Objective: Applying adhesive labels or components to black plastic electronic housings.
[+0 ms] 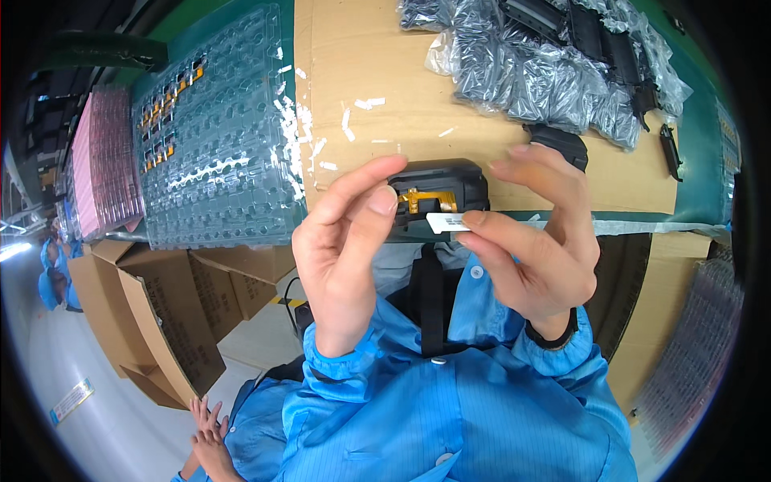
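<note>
My left hand (344, 241) grips the left end of a black plastic housing (448, 172), thumb in front and index finger along its top. An orange flex circuit (438, 197) lies in the housing's open side. Between the thumb and index finger of my right hand (534, 233) is a small white strip (443, 223) with dark print, just below the flex circuit. Whether the strip touches the housing I cannot tell. The other right fingers curl above, near the housing's right end. Behind them a second black housing (562, 145) rests on the cardboard.
Clear plastic trays (217, 173) lie at left, some pockets holding orange flex circuits (173, 92). White paper scraps (348, 124) litter the cardboard sheet (337, 48). Bagged black parts (530, 72) cover the far right. Cardboard boxes (165, 309) stand below left, near another person's hands (210, 442).
</note>
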The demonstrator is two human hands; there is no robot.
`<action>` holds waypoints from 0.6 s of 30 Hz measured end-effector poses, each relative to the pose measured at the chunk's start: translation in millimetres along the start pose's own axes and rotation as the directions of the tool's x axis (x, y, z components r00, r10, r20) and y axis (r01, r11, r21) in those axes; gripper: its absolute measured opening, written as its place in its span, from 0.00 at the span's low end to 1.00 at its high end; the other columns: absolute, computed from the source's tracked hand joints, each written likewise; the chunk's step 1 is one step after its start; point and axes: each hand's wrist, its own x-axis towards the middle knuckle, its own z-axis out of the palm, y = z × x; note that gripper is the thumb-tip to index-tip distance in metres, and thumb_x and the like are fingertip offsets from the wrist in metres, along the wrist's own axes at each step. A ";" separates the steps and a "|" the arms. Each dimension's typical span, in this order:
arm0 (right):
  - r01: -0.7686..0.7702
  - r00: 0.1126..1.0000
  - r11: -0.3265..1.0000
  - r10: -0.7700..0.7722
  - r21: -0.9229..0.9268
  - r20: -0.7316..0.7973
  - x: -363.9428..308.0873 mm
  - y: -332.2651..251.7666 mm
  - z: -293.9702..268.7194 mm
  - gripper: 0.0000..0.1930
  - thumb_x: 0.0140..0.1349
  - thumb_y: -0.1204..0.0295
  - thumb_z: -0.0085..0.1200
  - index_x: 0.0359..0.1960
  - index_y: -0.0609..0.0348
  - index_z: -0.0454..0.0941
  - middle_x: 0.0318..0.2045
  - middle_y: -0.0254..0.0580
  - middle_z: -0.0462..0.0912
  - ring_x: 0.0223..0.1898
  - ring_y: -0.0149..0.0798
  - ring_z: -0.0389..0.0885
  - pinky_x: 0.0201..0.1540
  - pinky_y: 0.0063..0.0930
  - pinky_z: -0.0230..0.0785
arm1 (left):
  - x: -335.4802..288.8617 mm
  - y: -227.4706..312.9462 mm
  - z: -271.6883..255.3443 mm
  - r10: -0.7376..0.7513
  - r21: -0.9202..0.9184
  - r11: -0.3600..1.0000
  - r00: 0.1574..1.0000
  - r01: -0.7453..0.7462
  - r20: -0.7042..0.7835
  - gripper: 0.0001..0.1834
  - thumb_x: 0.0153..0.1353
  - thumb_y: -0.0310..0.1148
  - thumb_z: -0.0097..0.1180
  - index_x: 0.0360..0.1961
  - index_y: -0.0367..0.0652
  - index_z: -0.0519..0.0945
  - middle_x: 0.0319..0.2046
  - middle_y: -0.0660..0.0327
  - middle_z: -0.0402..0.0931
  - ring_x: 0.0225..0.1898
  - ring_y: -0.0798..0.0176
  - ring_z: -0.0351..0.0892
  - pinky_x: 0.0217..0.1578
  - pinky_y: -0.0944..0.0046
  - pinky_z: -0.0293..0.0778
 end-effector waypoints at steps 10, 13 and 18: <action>-0.455 0.890 0.862 0.438 0.225 0.124 17.1 -10.2 -3.7 0.07 0.48 0.80 0.69 0.30 0.64 0.86 0.45 0.50 0.80 0.48 0.44 0.80 0.55 0.37 0.70 | 2.5 2.0 -2.4 0.247 0.141 0.951 0.952 -0.274 0.180 0.14 0.67 0.24 0.53 0.51 0.30 0.81 0.39 0.62 0.75 0.40 0.72 0.73 0.45 0.74 0.66; -0.469 0.882 0.855 0.440 0.220 0.169 22.5 -10.7 -7.4 0.06 0.48 0.80 0.69 0.29 0.64 0.85 0.45 0.48 0.80 0.47 0.42 0.80 0.56 0.36 0.69 | 2.4 2.6 1.0 0.252 0.115 0.955 0.952 -0.274 0.175 0.14 0.64 0.21 0.57 0.51 0.30 0.81 0.39 0.61 0.76 0.41 0.71 0.74 0.45 0.73 0.69; -0.372 0.926 0.923 0.362 0.097 0.103 29.0 -24.0 -6.5 0.07 0.52 0.80 0.67 0.33 0.64 0.84 0.45 0.47 0.81 0.47 0.40 0.80 0.56 0.33 0.69 | -0.3 1.1 7.5 0.297 0.030 0.954 0.955 -0.297 0.024 0.16 0.56 0.14 0.63 0.48 0.29 0.80 0.43 0.56 0.78 0.47 0.66 0.77 0.50 0.68 0.73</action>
